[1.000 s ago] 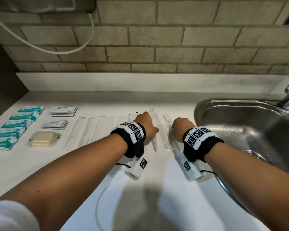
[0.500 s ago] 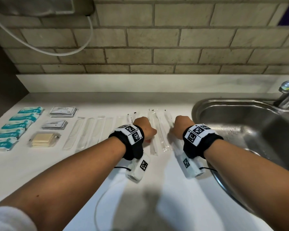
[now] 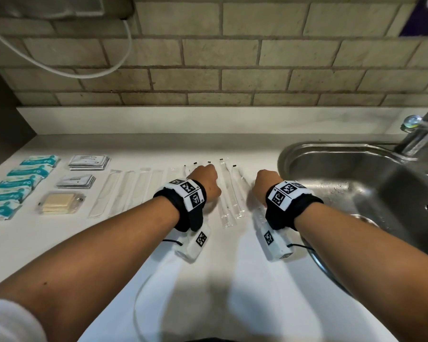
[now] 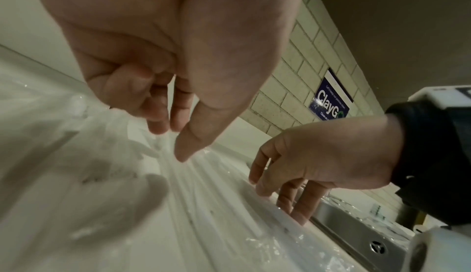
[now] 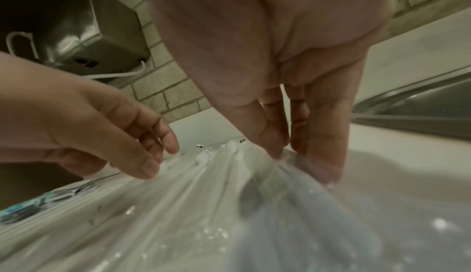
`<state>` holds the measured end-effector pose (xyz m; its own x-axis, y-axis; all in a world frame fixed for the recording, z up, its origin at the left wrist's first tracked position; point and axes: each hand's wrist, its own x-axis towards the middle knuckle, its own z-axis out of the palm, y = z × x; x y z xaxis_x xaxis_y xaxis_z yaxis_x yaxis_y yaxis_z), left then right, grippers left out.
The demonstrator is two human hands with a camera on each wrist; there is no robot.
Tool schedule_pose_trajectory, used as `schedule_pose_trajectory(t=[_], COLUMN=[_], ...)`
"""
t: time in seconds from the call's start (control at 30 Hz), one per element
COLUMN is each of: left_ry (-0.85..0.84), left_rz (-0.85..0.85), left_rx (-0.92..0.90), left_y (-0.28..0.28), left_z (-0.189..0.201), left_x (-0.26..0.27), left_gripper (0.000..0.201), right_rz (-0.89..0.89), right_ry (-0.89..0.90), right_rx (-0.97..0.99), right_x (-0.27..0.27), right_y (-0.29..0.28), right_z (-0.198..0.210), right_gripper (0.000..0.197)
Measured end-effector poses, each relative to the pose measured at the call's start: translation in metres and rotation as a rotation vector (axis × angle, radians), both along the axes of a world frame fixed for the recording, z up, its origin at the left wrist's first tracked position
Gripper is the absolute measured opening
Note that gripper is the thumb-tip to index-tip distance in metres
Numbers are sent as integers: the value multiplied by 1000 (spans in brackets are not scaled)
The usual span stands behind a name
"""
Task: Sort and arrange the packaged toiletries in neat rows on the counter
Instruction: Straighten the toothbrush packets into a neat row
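Note:
Long clear-wrapped toothbrushes (image 3: 226, 193) lie side by side on the white counter (image 3: 232, 280), running away from me. My left hand (image 3: 205, 180) hovers over the left ones, fingers pointing down and loosely bent, with the tips (image 4: 183, 155) touching the wrappers (image 4: 203, 195). My right hand (image 3: 266, 181) is at the right end of the row beside the sink. Its straight fingers (image 5: 323, 155) press on a wrapper (image 5: 254, 195). Neither hand grips anything. Farther left lie clear-packed combs (image 3: 124, 191), two stacks of sachets (image 3: 88, 162), a pack of yellowish pads (image 3: 59, 203) and several teal packets (image 3: 22, 183).
A steel sink (image 3: 356, 193) with a tap (image 3: 420, 129) sits right beside the right hand. A brick wall (image 3: 232, 70) with a low white ledge backs the counter. A hand dryer (image 5: 89, 34) with a white cable hangs at the upper left. Bare counter lies in front of the rows.
Both hands have stayed over the toothbrush wrappers, shifting only slightly; the left has drawn a little left of the middle wrappers. The head view has tilted slightly.

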<state>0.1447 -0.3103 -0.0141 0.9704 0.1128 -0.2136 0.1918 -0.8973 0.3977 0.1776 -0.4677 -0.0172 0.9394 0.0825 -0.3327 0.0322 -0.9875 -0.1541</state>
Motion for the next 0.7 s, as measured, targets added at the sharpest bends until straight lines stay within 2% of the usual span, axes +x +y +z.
schedule_pose_trajectory(t=[0.1, 0.27, 0.33, 0.43, 0.6, 0.7], left_ry=[-16, -55, -66, 10, 46, 31], left_rz=[-76, -301, -388, -502, -608, -626], left_rx=[49, 219, 262, 386, 424, 422], left_y=[8, 1, -7, -17, -18, -17], left_z=[2, 4, -1, -9, -11, -9], left_x=[1, -8, -13, -14, -21, -25], left_gripper=[44, 59, 61, 60, 58, 53], right_rz=[-28, -6, 19, 26, 84, 147], right_ry=[-16, 0, 24, 38, -23, -54], right_rx=[4, -6, -12, 29, 32, 6], right_x=[0, 1, -3, -11, -25, -30], right_y=[-6, -7, -5, -4, -9, -12], right_z=[-3, 1, 4, 7, 10, 13], right_gripper=[18, 15, 13, 9, 35, 39])
